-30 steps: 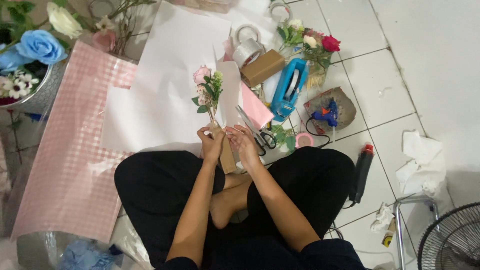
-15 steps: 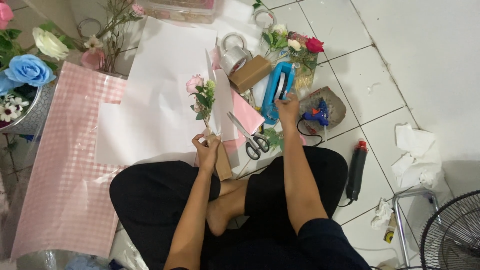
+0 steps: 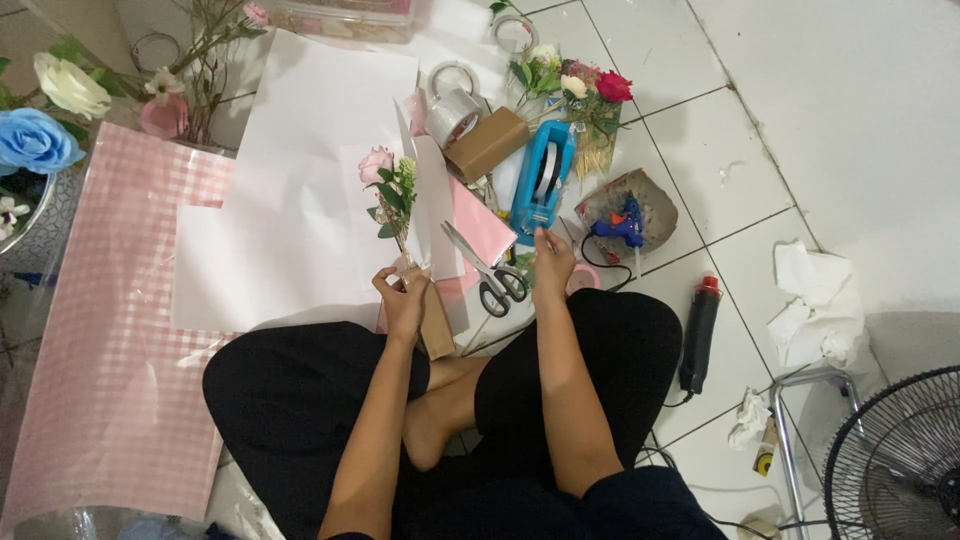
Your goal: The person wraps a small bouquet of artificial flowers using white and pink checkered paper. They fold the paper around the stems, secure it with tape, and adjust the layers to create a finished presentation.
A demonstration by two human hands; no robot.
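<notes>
I sit cross-legged on a tiled floor. My left hand [image 3: 400, 298] grips the stem of a small posy with a pink rose [image 3: 377, 164] and green leaves. Brown paper [image 3: 436, 322] is wrapped around the stem's lower end. My right hand [image 3: 550, 262] is at the near end of a blue tape dispenser [image 3: 545, 180], its fingertips pinched where the tape comes off. The strip itself is too thin to make out. Between the two hands, black-handled scissors [image 3: 492, 272] lie on white and pink paper.
White paper sheets [image 3: 300, 150] and pink checked wrap [image 3: 110, 330] cover the floor at left. Beyond them are tape rolls [image 3: 455, 105], a brown box [image 3: 487, 143], loose flowers [image 3: 590, 95] and a blue glue gun [image 3: 620, 228]. A black heat tool [image 3: 700, 330], crumpled tissues [image 3: 815, 305] and a fan [image 3: 900, 460] are at right.
My right hand let go of the posy, reached out to the tape dispenser, then drew back to its near end. My left hand kept hold of the posy.
</notes>
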